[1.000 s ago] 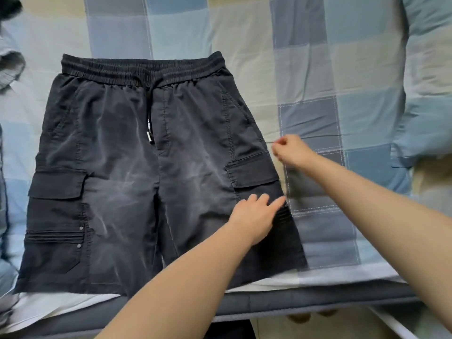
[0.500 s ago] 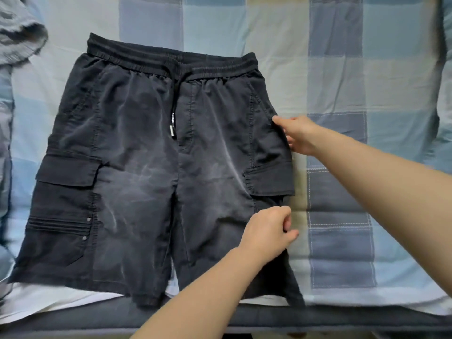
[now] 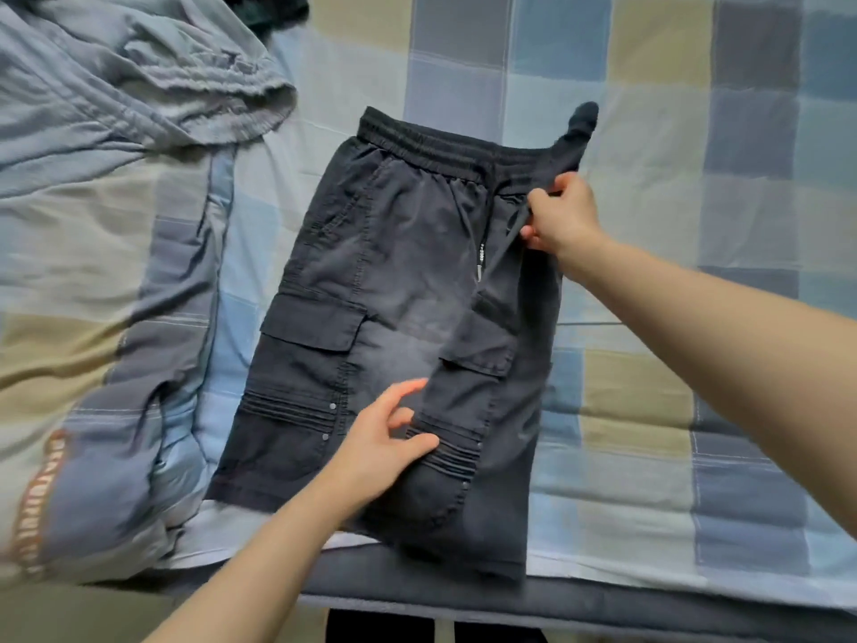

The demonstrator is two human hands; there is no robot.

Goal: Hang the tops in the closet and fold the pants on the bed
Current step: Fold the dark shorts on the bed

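Dark grey cargo shorts [image 3: 371, 280] lie on the checked bedspread [image 3: 695, 132], their right half folded over toward the left leg. My right hand [image 3: 563, 218] pinches the folded fabric just below the elastic waistband, next to the drawstring. My left hand [image 3: 385, 443] holds the folded leg near its pleated pocket, thumb on top and fingers spread above the cloth. One waistband corner sticks up at the upper right.
A crumpled grey-blue garment [image 3: 153, 85] lies at the upper left. A bunched checked quilt with orange lettering [image 3: 92, 387] lies to the left of the shorts. The dark mattress edge [image 3: 603, 605] runs along the bottom of the view.
The shorts lay flat and spread before; both hands have carried the right leg over toward the left one. The view has shifted, bringing the quilt and grey garment into sight.
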